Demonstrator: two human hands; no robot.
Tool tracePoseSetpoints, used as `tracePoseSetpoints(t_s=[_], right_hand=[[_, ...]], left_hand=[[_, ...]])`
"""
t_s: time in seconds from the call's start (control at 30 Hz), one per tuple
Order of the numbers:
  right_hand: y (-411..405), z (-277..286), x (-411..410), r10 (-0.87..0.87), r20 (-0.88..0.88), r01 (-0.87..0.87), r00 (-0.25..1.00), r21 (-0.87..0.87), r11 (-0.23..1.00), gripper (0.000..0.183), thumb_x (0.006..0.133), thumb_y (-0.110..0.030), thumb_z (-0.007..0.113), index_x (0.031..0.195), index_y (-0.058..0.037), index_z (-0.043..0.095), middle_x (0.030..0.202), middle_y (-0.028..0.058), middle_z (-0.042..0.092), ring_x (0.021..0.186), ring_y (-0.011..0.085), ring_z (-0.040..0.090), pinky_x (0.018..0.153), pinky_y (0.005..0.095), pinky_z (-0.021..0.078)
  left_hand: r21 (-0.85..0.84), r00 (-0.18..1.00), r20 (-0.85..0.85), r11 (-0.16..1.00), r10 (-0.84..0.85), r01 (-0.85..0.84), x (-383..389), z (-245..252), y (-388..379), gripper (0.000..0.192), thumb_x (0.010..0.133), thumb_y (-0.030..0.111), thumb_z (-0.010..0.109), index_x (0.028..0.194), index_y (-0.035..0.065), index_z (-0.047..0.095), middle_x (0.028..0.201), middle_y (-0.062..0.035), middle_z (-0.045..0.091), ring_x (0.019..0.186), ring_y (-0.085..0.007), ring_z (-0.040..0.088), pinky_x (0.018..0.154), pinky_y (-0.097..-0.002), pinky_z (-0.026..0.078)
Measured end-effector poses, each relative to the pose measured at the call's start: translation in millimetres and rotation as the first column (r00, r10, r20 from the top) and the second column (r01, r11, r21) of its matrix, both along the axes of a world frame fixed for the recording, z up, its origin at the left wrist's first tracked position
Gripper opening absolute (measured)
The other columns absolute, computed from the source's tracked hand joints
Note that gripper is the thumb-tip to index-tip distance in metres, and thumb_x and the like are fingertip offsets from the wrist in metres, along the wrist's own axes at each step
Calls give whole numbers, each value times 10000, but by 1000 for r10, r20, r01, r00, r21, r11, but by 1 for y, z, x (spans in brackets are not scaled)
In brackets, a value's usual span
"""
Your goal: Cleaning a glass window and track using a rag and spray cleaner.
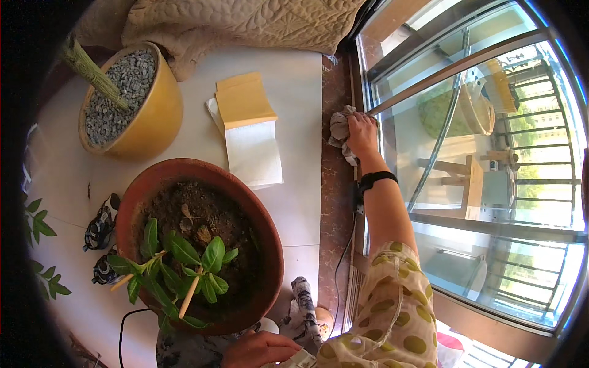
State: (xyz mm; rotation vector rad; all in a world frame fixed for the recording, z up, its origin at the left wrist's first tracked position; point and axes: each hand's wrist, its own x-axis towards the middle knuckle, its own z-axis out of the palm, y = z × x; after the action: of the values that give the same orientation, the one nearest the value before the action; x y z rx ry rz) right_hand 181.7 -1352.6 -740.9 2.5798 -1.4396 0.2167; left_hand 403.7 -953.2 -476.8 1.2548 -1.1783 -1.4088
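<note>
My right hand [362, 133], with a black band on its wrist, grips a crumpled light-coloured cloth [339, 129]. It presses the cloth against the base of the sliding door's metal frame [382, 106], beside a reddish-brown stone threshold [335, 184]. My left hand [262, 350] is low in the view, close to my patterned trousers [184, 345]. Its fingertips are partly hidden, and whether it holds anything is unclear. Just beyond it stands a terracotta-coloured pot [271, 257] with soil and a leafy plant [184, 271].
A yellow pot [161, 115] with grey gravel holds a thick stem. Papers and a tan envelope [246, 101] lie on the pale floor [299, 207]. A dark cable [343, 257] runs along the threshold. Shoes [102, 223] sit left of the terracotta-coloured pot. Quilted fabric [257, 23] hangs at the top.
</note>
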Motion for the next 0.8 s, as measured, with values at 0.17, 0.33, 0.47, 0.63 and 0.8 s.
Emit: tracePoseSetpoints(t_s=[0.17,0.33,0.47,0.63,0.8], right_hand=[[51,2,-11,-7,281,-20,960,94,995,390,607,53,607,992,-8,585,1157,182,563,1120,357,496,940,411,410],[173,20,-14,-298,253,238,920,242,941,572,568,36,665,1117,-33,521,1231,180,513,1181,346,454,992,450,351],[270,21,-48,-353,221,301,909,235,924,572,580,22,657,1130,-43,516,1256,176,497,1197,344,441,988,462,336],[321,26,-53,-416,255,344,873,285,895,528,591,25,607,1110,-28,527,1240,181,504,1199,345,439,999,445,328],[314,11,-55,-398,284,349,872,209,913,491,593,17,604,1077,-13,532,1224,204,506,1169,374,447,976,488,327]], left_hand=[[4,993,-112,1000,-23,23,3,0,4,264,783,79,669,995,-46,572,932,-176,601,785,-288,594,681,-365,464],[-80,992,-127,997,-22,12,10,6,9,298,786,74,660,1037,-37,544,933,-182,595,782,-298,592,678,-371,467],[-165,996,-72,986,-49,37,11,15,7,282,778,72,655,1022,-27,554,936,-174,588,765,-299,587,672,-374,465],[-152,992,-94,986,-87,72,5,15,19,269,768,81,657,1000,-22,565,936,-164,580,762,-295,580,662,-371,461],[-150,991,-68,983,-118,106,2,23,21,245,769,71,646,984,-21,572,922,-170,576,775,-297,573,672,-361,459]])
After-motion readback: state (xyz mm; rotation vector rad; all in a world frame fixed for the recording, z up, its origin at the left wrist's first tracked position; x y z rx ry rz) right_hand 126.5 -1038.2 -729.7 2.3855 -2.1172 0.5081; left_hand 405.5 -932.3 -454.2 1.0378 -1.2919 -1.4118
